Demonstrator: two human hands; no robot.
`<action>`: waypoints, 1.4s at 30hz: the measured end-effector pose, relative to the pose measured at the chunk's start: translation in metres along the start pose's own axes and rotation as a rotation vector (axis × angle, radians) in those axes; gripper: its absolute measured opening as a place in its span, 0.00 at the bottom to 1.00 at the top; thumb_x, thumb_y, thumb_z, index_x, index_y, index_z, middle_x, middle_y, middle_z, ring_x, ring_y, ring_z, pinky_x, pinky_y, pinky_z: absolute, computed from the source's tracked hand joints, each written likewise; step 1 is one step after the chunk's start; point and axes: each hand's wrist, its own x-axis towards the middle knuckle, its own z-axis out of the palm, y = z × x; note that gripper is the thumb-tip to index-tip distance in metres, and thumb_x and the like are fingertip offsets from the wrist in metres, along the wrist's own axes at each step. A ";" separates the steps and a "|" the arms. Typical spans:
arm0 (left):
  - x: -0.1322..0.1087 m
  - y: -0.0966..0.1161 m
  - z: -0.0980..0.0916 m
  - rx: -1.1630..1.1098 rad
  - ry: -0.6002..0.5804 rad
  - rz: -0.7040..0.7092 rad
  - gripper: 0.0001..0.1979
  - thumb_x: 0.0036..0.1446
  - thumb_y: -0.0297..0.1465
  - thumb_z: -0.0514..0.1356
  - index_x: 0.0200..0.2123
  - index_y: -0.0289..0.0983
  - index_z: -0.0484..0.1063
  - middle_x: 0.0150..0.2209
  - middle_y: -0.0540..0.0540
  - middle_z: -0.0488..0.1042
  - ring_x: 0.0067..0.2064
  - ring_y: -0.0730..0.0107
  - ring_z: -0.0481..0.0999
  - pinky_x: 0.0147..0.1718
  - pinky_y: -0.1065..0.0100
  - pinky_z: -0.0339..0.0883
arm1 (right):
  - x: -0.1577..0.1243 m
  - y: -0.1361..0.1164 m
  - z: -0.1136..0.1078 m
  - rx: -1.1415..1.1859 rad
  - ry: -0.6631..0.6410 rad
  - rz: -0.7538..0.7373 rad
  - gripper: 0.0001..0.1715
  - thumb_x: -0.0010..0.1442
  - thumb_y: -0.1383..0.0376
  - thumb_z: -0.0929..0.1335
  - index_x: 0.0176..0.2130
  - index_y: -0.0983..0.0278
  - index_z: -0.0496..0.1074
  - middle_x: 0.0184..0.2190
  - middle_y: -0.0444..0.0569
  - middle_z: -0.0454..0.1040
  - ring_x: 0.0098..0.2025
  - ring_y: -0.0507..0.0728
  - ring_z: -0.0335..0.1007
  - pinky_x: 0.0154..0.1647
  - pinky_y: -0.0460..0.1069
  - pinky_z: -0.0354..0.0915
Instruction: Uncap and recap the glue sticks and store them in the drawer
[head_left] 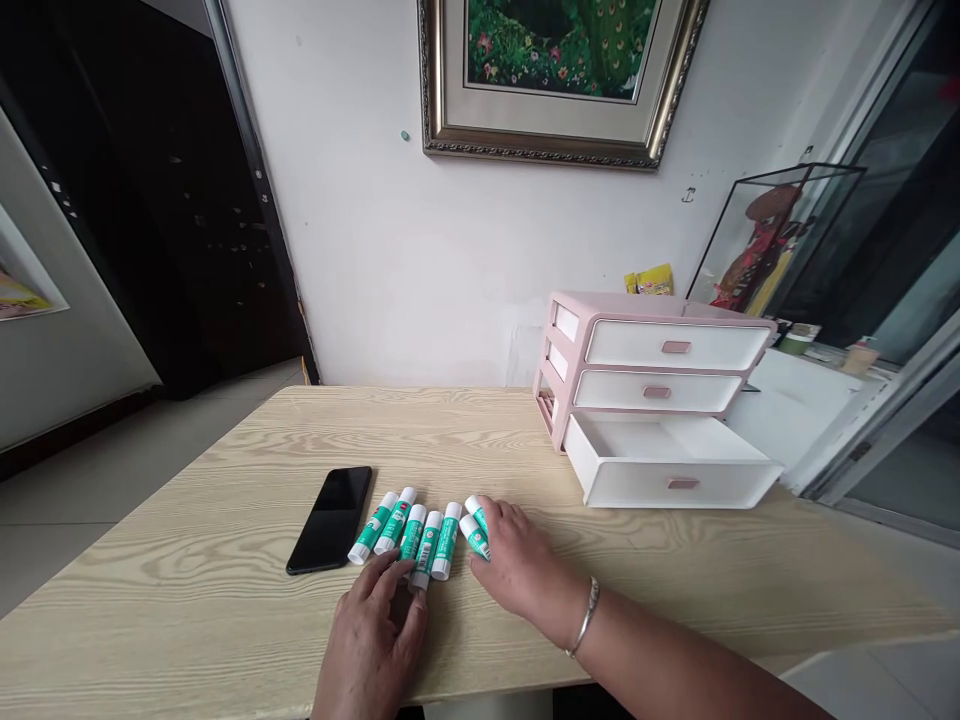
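Note:
Several green-and-white glue sticks lie side by side on the wooden table, among them a leftmost glue stick (373, 528) and another glue stick (447, 541) at the right of the row. My left hand (373, 630) rests at the near ends of the row, its curved fingers touching the lower ends of the middle sticks, thumb apart from the index finger. My right hand (521, 565), with a silver bangle (585, 617) at the wrist, is closed over two more glue sticks (474, 534) just right of the row. Its palm and fingers partly hide them.
A black phone (331, 520) lies left of the glue sticks on the table (187, 600). At the back right stands a pink and white drawer unit (652, 350), its bottom drawer (679, 484) pulled out. A glass case (772, 240) with a figure stands behind it.

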 end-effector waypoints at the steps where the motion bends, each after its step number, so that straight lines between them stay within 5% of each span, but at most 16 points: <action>1: 0.000 0.000 0.000 0.000 0.001 0.009 0.17 0.64 0.41 0.58 0.45 0.39 0.82 0.51 0.37 0.81 0.50 0.49 0.84 0.46 0.52 0.80 | 0.004 0.001 0.004 -0.041 -0.003 -0.004 0.30 0.59 0.64 0.69 0.60 0.62 0.67 0.53 0.58 0.75 0.56 0.67 0.70 0.57 0.57 0.64; 10: -0.002 -0.011 0.007 -0.056 -0.014 0.015 0.16 0.62 0.42 0.61 0.46 0.41 0.82 0.52 0.39 0.81 0.48 0.52 0.84 0.39 0.60 0.82 | 0.022 0.055 0.013 -0.138 0.015 0.014 0.23 0.58 0.68 0.71 0.53 0.63 0.71 0.46 0.56 0.78 0.47 0.65 0.75 0.49 0.54 0.64; 14: -0.001 -0.009 0.006 0.001 -0.002 0.021 0.15 0.62 0.40 0.61 0.46 0.42 0.82 0.52 0.40 0.82 0.49 0.53 0.84 0.43 0.57 0.82 | 0.033 0.095 -0.036 -0.073 0.186 0.009 0.29 0.59 0.71 0.70 0.59 0.61 0.69 0.52 0.56 0.77 0.53 0.64 0.72 0.53 0.53 0.60; 18: -0.002 -0.007 0.004 0.010 0.004 0.028 0.15 0.62 0.41 0.60 0.46 0.42 0.82 0.51 0.39 0.82 0.49 0.52 0.84 0.44 0.56 0.82 | 0.051 0.144 -0.111 0.000 0.437 0.155 0.26 0.57 0.67 0.72 0.55 0.59 0.72 0.48 0.54 0.79 0.46 0.63 0.73 0.43 0.50 0.60; 23: -0.005 -0.013 0.011 0.017 -0.010 0.011 0.17 0.63 0.42 0.59 0.46 0.41 0.82 0.53 0.38 0.81 0.52 0.50 0.83 0.47 0.54 0.80 | 0.063 0.194 -0.164 -0.081 0.265 0.459 0.16 0.52 0.69 0.73 0.43 0.59 0.76 0.31 0.48 0.77 0.32 0.58 0.70 0.31 0.48 0.55; 28: -0.006 -0.013 0.013 0.028 -0.051 -0.007 0.17 0.63 0.41 0.60 0.49 0.41 0.81 0.56 0.38 0.79 0.53 0.50 0.82 0.48 0.52 0.80 | 0.074 0.215 -0.158 -0.030 0.133 0.546 0.11 0.44 0.75 0.75 0.25 0.61 0.74 0.17 0.40 0.68 0.24 0.54 0.65 0.30 0.48 0.56; 35: -0.001 -0.001 0.002 0.034 -0.040 -0.019 0.16 0.63 0.41 0.59 0.48 0.41 0.81 0.54 0.38 0.80 0.51 0.49 0.83 0.48 0.51 0.80 | 0.094 0.219 -0.147 0.024 -0.023 0.611 0.15 0.41 0.74 0.79 0.19 0.63 0.72 0.20 0.44 0.72 0.28 0.58 0.72 0.33 0.52 0.65; 38: -0.002 -0.001 0.002 0.035 -0.027 -0.028 0.16 0.63 0.41 0.60 0.48 0.41 0.81 0.54 0.38 0.80 0.51 0.49 0.83 0.47 0.51 0.80 | 0.096 0.217 -0.146 0.066 0.020 0.632 0.13 0.46 0.72 0.80 0.23 0.64 0.74 0.22 0.46 0.74 0.30 0.59 0.74 0.36 0.55 0.69; 42: -0.002 0.000 0.003 0.011 -0.046 -0.057 0.16 0.63 0.41 0.60 0.48 0.42 0.81 0.55 0.38 0.80 0.51 0.49 0.82 0.48 0.52 0.79 | 0.097 0.211 -0.142 0.181 0.249 0.589 0.10 0.67 0.60 0.72 0.45 0.64 0.77 0.42 0.49 0.79 0.40 0.56 0.76 0.44 0.54 0.75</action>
